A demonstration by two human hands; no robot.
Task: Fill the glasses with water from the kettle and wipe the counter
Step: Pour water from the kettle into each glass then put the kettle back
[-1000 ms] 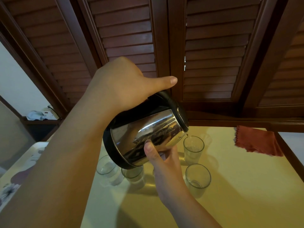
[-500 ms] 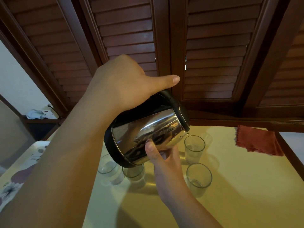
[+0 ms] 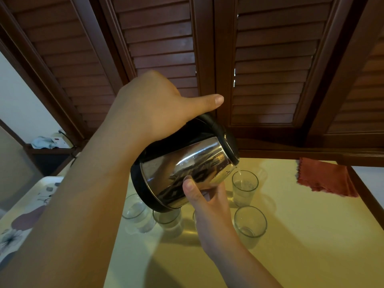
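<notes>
A steel kettle [image 3: 187, 169] with a black lid and base hangs tilted over the yellow counter [image 3: 301, 246]. My left hand [image 3: 153, 109] grips its black handle from above, thumb stretched forward. My right hand [image 3: 207, 202] holds the kettle's lower side, thumb on the steel. A thin stream runs from the spout into the far right glass [image 3: 245, 189], which holds some water. A second glass [image 3: 250, 224] stands just in front of it. Two more glasses [image 3: 135, 213] [image 3: 167, 221] sit under the kettle. Another is mostly hidden behind my right hand.
A red cloth [image 3: 326, 177] lies at the counter's back right, by the dark wooden frame. Brown louvred shutters [image 3: 270, 69] rise behind the counter. A white tray with a flower print [image 3: 25, 215] sits at the left edge.
Both hands and the tilted kettle have barely moved. Water keeps running into the far right glass.
</notes>
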